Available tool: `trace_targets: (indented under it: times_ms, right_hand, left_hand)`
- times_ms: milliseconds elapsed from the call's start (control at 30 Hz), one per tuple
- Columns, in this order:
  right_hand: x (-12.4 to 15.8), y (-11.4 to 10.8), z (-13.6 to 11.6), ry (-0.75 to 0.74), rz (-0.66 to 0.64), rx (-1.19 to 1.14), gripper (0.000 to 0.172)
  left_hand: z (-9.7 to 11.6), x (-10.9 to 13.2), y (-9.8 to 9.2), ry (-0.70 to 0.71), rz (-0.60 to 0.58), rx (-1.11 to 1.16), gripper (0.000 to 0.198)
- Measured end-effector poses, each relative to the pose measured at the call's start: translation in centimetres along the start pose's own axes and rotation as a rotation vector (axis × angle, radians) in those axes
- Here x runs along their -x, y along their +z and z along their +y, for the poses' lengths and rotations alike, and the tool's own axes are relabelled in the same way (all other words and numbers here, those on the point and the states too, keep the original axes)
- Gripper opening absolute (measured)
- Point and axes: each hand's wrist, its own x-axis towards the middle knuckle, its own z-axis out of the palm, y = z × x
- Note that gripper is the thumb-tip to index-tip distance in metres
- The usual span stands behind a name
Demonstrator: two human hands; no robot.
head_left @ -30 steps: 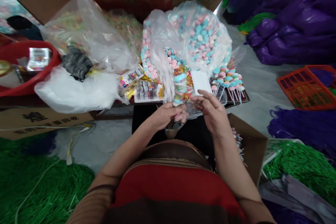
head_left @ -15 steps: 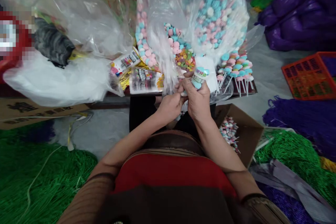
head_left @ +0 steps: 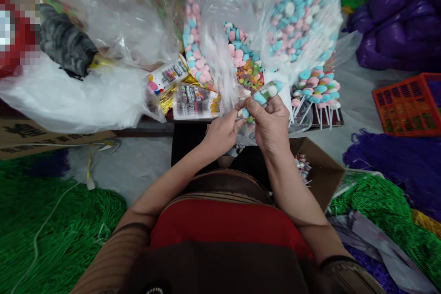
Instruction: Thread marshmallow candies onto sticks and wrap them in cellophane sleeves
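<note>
My right hand (head_left: 274, 121) is closed around a wrapped candy (head_left: 267, 94) in a clear printed wrapper, with blue and white pieces inside. My left hand (head_left: 222, 134) pinches its lower end, where a white and blue bit shows between the fingers. The two hands almost meet at the table's front edge. Just beyond them lie loose ring-shaped gummies (head_left: 250, 75) and pink, blue and white marshmallow candies (head_left: 237, 48). To the right of my right hand rests a bunch of candy skewers (head_left: 319, 85) on white sticks.
Big clear bags of candy (head_left: 292, 14) crowd the table's back. Printed pouches (head_left: 196, 101) lie left of my hands. An open cardboard box (head_left: 324, 172) holding small wrapped pieces stands low at right. Beyond are an orange crate (head_left: 396, 108) and green strands (head_left: 375, 197). Another person's grey sleeve (head_left: 67, 39) shows at left.
The wrapped candy has tilted over in my right hand, its printed face turned away. Both hands sit slightly further right in view, and the view itself has shifted a little.
</note>
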Motion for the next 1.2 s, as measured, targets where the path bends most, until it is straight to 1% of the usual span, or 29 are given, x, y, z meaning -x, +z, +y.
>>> trace_targets:
  times_ms: [33, 67, 100, 167, 200, 233, 267, 333, 433, 467, 600, 633, 667, 700, 733, 800, 833, 867, 933, 1033, 1100, 1200]
  right_hand:
    - [-0.1, 0.1, 0.0, -0.007, -0.010, 0.025, 0.043]
    - [-0.3, 0.1, -0.1, 0.000, -0.039, 0.045, 0.043]
    - [-0.5, 0.0, -0.3, 0.019, -0.083, 0.058, 0.044]
    - [-1.0, -0.1, -0.9, 0.072, -0.184, 0.061, 0.049]
    - [-1.3, -0.2, -1.1, 0.095, -0.228, 0.054, 0.053]
    - [-1.5, -0.1, -1.3, 0.112, -0.263, 0.047, 0.055]
    - [-1.8, 0.0, -1.4, 0.123, -0.283, 0.041, 0.057]
    - [-2.1, 0.5, -1.2, 0.135, -0.283, 0.045, 0.056]
    - [-2.3, 1.5, -0.1, 0.126, -0.218, 0.081, 0.053]
    - [-2.3, 1.8, 0.4, 0.112, -0.190, 0.096, 0.052]
    - [-2.1, 2.7, 1.9, 0.023, -0.085, 0.139, 0.046]
    - [-2.0, 2.9, 2.1, 0.003, -0.066, 0.148, 0.045]
    - [-2.1, 3.0, 2.3, -0.009, -0.061, 0.159, 0.044]
    - [-2.2, 3.0, 2.3, -0.013, -0.070, 0.175, 0.044]
    - [-2.3, 3.0, 2.3, -0.008, -0.091, 0.194, 0.045]
    - [-2.8, 3.0, 2.1, 0.011, -0.156, 0.229, 0.049]
    - [-3.1, 3.0, 2.0, 0.021, -0.189, 0.239, 0.051]
    - [-3.5, 3.1, 1.8, 0.028, -0.219, 0.246, 0.052]
    - [-4.3, 3.5, 1.8, 0.029, -0.263, 0.262, 0.052]
    - [-5.9, 4.8, 2.6, 0.001, -0.318, 0.367, 0.040]
    - [-7.3, 6.0, 3.7, -0.037, -0.369, 0.499, 0.030]
    - [-9.4, 8.0, 5.5, -0.108, -0.456, 0.756, 0.025]
  left_hand:
    - [0.0, 0.0, -0.2, -0.007, 0.017, 0.016, 0.025]
    - [0.0, 0.0, -0.3, -0.037, -0.031, 0.092, 0.026]
    - [0.1, 0.0, -0.6, -0.082, -0.130, 0.208, 0.029]
    - [0.4, 0.2, -1.1, -0.181, -0.371, 0.466, 0.035]
    - [0.6, 0.2, -1.4, -0.217, -0.468, 0.573, 0.037]
    - [0.7, 0.2, -1.6, -0.240, -0.534, 0.648, 0.038]
    - [0.7, 0.2, -1.9, -0.248, -0.573, 0.691, 0.039]
    - [0.5, 0.0, -2.3, -0.237, -0.579, 0.706, 0.038]
    - [-0.3, -0.4, -2.7, -0.199, -0.478, 0.576, 0.033]
    - [-0.6, -0.5, -2.8, -0.171, -0.424, 0.485, 0.031]
    - [-1.5, -0.5, -3.0, 0.013, -0.138, -0.028, 0.024]
    - [-1.6, -0.4, -3.0, 0.046, -0.082, -0.125, 0.022]
    - [-1.8, -0.4, -3.0, 0.068, -0.046, -0.179, 0.021]
    - [-1.9, -0.3, -3.0, 0.074, -0.034, -0.185, 0.020]
    - [-2.0, -0.3, -3.2, 0.067, -0.045, -0.145, 0.021]
    - [-2.1, -0.4, -3.8, 0.023, -0.076, 0.045, 0.020]
    - [-2.0, -0.5, -4.2, -0.007, -0.068, 0.166, 0.018]
    - [-1.8, -0.6, -4.9, -0.035, -0.037, 0.279, 0.017]
    - [-1.0, -1.0, -6.4, -0.061, 0.098, 0.438, 0.018]
    - [0.3, -1.4, -8.8, -0.035, 0.312, 0.540, 0.026]
    - [0.9, -1.4, -9.7, -0.015, 0.395, 0.596, 0.031]
    - [0.9, -1.4, -10.0, -0.037, 0.456, 0.647, 0.032]
